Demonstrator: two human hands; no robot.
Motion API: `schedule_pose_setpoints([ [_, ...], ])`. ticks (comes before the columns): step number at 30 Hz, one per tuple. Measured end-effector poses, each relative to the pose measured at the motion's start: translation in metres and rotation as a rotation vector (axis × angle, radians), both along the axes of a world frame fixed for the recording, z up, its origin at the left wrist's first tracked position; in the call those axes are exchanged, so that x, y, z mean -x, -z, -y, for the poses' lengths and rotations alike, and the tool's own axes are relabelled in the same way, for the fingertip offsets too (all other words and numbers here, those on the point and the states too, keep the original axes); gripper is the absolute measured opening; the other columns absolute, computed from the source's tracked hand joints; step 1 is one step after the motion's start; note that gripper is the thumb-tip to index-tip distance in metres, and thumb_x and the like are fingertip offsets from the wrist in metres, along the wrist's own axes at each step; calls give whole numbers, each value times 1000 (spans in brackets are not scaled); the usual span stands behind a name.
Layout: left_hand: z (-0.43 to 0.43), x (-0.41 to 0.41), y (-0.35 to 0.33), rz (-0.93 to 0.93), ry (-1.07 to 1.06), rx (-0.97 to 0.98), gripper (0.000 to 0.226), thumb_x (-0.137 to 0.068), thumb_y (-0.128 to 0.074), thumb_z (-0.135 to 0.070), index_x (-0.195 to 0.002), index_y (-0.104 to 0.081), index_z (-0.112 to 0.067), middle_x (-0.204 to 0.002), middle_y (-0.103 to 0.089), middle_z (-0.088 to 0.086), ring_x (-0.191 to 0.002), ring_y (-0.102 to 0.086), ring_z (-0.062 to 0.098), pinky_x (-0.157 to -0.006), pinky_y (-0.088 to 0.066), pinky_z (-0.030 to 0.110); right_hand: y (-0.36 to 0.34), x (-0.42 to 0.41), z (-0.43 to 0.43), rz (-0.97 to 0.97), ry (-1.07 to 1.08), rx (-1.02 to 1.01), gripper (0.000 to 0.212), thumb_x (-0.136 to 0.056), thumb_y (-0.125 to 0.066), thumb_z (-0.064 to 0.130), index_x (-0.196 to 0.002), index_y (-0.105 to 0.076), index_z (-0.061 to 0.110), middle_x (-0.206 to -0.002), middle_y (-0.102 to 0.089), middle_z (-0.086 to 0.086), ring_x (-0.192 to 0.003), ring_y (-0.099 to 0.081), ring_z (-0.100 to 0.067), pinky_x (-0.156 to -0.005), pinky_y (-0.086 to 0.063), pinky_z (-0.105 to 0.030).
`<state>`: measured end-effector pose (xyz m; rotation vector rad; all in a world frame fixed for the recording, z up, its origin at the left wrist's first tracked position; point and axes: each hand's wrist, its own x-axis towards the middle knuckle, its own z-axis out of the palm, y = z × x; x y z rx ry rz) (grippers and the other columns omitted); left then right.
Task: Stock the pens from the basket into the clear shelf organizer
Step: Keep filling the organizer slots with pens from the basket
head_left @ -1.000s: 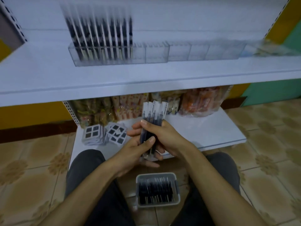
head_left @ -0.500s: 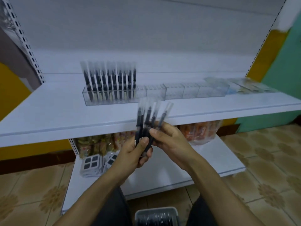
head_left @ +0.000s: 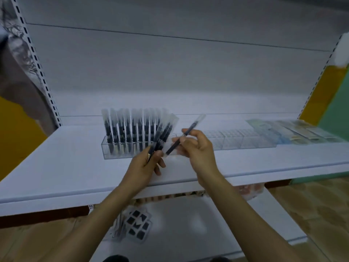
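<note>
Left hand point(head_left: 143, 165) grips fanned black, seemingly clear-capped pens point(head_left: 163, 133); right hand point(head_left: 200, 148) pinches one pen point(head_left: 192, 126).

The lower ends of the bundle of pens point(head_left: 163, 132) vanish inside the left hand point(head_left: 145, 163), and blur leaves their number untellable. The right hand point(head_left: 200, 148) covers the middle of the single pen point(head_left: 192, 127) and part of the clear organizer point(head_left: 232, 142) behind it. Flat packets point(head_left: 302, 132) at far right are smeared, their print illegible. The left forearm hides part of the puzzle cubes point(head_left: 137, 225) on the lower shelf point(head_left: 188, 224)
</note>
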<state>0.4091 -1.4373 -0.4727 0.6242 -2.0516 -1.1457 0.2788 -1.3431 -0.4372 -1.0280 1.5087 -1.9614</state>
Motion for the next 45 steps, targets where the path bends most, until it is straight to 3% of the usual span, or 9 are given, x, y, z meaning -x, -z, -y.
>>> schedule_pose_setpoints([
  [5, 32, -4, 8, -33, -70, -98, 34, -99, -40, -35, -85, -58, -11, -72, -66, -5, -67, -60, 10, -61, -46, 26, -22, 38, 37, -55, 75, -20, 3, -102, -42, 10, -102, -43, 13, -96, -68, -9, -76, -67, -10, -66, -54, -19],
  [9, 34, -5, 9, -96, -80, -147, 35, -98, -40, -34, -89, -59, -7, -73, -66, -2, -65, -59, 9, -59, -46, 18, -27, 57, 73, -183, 88, -109, 4, -102, -38, 10, -105, -41, 11, -106, -66, -21, -78, -66, -16, -59, -49, -15],
  [16, 37, -4, 11, -141, -95, -143, 25, -100, -40, -27, -90, -60, -15, -68, -64, -2, -57, -55, 5, -58, -46, 14, -4, 65, 100, -394, 36, -192, 10, -101, -43, 14, -111, -45, 13, -84, -69, -5, -72, -66, -8, -81, -53, -36],
  [21, 39, -5, 11, -136, -93, -140, 26, -100, -40, -27, -90, -60, -15, -67, -63, -3, -56, -54, 4, -56, -45, 13, 5, 64, 102, -538, 6, -227, 9, -100, -47, 16, -108, -49, 16, -86, -71, -2, -86, -67, -17, -74, -48, -24],
  [25, 40, -4, 12, -122, -86, -132, 27, -100, -40, -27, -91, -60, -11, -66, -56, -1, -53, -47, 4, -52, -40, 12, 9, 68, 103, -644, 12, -240, 7, -97, -53, 17, -102, -49, 19, -62, -62, 14, -60, -57, 2, -67, -46, -27],
  [28, 41, -3, 14, -112, -92, -136, 28, -99, -42, -30, -90, -60, -10, -64, -53, -1, -54, -45, 4, -51, -38, 12, 13, 69, 105, -718, 24, -266, 12, -91, -61, 12, -91, -51, 18, -61, -60, 17, -69, -62, -9, -69, -47, -31],
  [30, 42, -3, 14, -104, -81, -138, 30, -99, -42, -31, -90, -59, -9, -64, -52, -1, -54, -45, 4, -51, -38, 12, 13, 70, 106, -721, 18, -276, 18, -86, -65, 9, -82, -51, 19, -68, -62, 16, -83, -67, -18, -74, -50, -36],
  [35, 44, -1, 15, -147, -58, -192, 32, -95, -42, -37, -88, -60, -11, -61, -49, -5, -52, -44, 3, -51, -37, 12, 11, 75, 108, -632, -3, -303, 28, -82, -73, 11, -73, -50, 25, -84, -70, -9, -86, -68, -24, -74, -53, -30],
  [45, 43, -3, 14, -165, -37, -209, 34, -92, -43, -39, -87, -59, -10, -63, -46, 2, -52, -41, 7, -50, -35, 14, 9, 77, 109, -605, 8, -333, 29, -79, -78, 13, -72, -50, 19, -71, -59, 3, -67, -57, -10, -71, -51, -30],
])
